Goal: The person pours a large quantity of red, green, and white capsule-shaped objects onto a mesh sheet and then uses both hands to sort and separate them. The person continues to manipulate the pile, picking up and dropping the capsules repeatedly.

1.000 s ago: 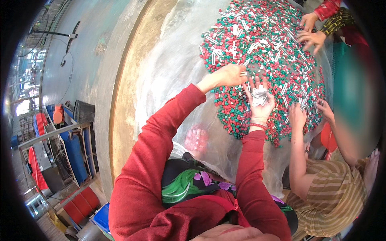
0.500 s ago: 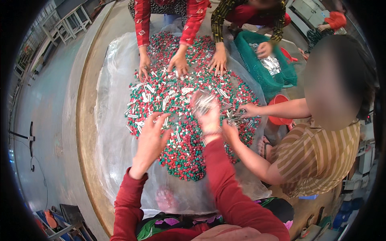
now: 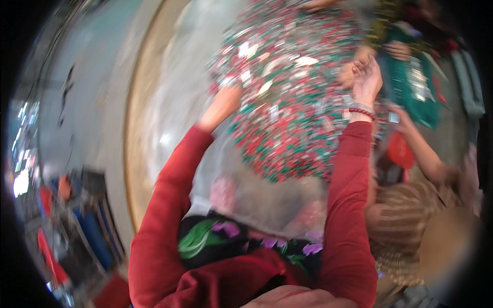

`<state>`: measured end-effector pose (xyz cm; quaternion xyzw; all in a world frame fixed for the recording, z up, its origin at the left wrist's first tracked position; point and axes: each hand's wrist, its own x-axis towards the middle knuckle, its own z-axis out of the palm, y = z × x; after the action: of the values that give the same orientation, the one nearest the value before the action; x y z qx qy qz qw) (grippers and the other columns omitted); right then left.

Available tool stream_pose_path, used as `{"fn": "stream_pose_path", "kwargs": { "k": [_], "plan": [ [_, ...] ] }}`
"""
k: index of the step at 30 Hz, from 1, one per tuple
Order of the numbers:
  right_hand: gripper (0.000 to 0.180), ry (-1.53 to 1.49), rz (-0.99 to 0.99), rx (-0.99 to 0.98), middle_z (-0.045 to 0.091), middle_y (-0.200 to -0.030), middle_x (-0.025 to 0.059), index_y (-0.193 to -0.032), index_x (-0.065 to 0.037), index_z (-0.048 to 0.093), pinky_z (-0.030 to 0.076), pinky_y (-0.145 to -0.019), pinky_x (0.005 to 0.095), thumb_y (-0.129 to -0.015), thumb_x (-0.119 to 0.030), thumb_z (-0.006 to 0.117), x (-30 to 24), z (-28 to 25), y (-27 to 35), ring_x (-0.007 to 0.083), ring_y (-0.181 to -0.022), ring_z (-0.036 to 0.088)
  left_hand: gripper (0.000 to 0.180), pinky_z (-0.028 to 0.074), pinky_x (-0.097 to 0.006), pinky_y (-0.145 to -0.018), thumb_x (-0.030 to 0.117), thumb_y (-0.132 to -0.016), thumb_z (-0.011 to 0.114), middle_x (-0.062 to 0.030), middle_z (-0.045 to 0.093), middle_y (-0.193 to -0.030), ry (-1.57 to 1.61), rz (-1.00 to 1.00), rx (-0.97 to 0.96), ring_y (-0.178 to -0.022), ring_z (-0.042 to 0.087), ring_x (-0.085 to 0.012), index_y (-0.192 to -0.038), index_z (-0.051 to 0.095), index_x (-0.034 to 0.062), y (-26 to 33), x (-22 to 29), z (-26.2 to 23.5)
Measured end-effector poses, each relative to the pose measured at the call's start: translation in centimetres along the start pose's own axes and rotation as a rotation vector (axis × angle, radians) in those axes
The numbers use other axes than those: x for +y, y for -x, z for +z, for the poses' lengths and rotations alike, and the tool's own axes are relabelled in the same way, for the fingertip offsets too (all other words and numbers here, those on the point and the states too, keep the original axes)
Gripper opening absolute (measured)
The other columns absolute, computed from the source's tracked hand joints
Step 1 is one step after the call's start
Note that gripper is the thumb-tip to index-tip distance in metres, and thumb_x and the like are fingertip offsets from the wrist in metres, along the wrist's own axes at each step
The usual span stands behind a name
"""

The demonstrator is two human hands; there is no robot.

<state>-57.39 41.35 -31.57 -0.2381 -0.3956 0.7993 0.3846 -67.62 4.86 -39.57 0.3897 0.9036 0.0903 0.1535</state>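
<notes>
Left hand (image 3: 222, 105) is being pressed into red-green pieces (image 3: 292, 118), grip unclear | right hand (image 3: 365, 81) is being raised, fingers spread, empty | small batches are being advised.

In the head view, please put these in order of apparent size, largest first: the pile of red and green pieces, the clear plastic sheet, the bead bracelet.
1. Clear plastic sheet, which spreads beyond the pile.
2. Pile of red and green pieces.
3. Bead bracelet, by far the smallest, though blurred.
</notes>
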Motion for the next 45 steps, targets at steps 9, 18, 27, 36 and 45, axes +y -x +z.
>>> {"fn": "stream_pose_path", "kwargs": {
  "k": [9,18,27,36,45],
  "plan": [
    [0.045,1.664,0.008,-0.593,0.06,-0.097,0.029,-0.103,0.006,0.051,0.047,-0.08,0.0478,-0.073,-0.021,0.07,15.8,0.5,15.0,0.0423,-0.093,0.058,0.058,0.049,-0.047,-0.081,0.013,-0.066,0.072,-0.0276,0.052,-0.105,0.338,-0.42,0.29,-0.102,0.052,-0.0431,-0.116,0.045,0.0026,-0.1,-6.6,2.6],
    [0.047,1.167,0.467,-0.513,0.063,-0.09,0.0172,-0.114,0.003,0.054,0.055,-0.057,0.0328,-0.07,0.003,0.068,16.3,-1.2,15.5,0.0226,-0.076,0.063,0.094,0.045,-0.04,-0.089,0.012,-0.046,0.085,-0.0155,0.056,-0.113,0.661,0.066,-0.007,-0.106,0.053,-0.0303,-0.129,0.044,0.02,-5.2,-4.9,5.2],
    [0.051,0.68,0.504,-0.346,0.058,-0.094,0.0046,-0.126,0.0,0.045,0.053,-0.069,0.0265,-0.075,0.008,0.049,15.3,-7.0,15.8,0.0118,-0.078,0.058,0.067,0.047,-0.041,-0.081,0.012,-0.062,0.078,-0.0163,0.059,-0.104,0.836,0.261,-0.164,-0.093,0.061,-0.0263,-0.123,0.051,0.0129,-1.4,6.2,6.3],
    [0.063,1.271,0.379,-0.595,0.063,-0.079,0.0053,-0.131,-0.005,0.044,0.049,-0.056,0.0239,-0.071,0.003,0.062,6.7,-2.2,16.1,0.0116,-0.07,0.061,0.048,0.055,-0.032,-0.067,0.025,-0.08,0.068,-0.0143,0.063,-0.104,0.952,0.22,-0.315,-0.081,0.063,-0.0213,-0.118,0.053,-0.0008,1.1,5.0,-1.3],
    [0.043,1.377,0.313,-0.596,0.065,-0.088,0.0158,-0.112,-0.005,0.056,0.049,-0.069,0.0349,-0.069,0.0,0.065,10.2,-2.5,15.4,0.0226,-0.076,0.063,0.041,0.048,-0.037,-0.08,0.029,-0.079,0.065,-0.0137,0.065,-0.104,0.579,0.334,-0.215,-0.093,0.062,-0.0253,-0.115,0.06,0.0096,0.4,3.2,1.0]
  ]
}}
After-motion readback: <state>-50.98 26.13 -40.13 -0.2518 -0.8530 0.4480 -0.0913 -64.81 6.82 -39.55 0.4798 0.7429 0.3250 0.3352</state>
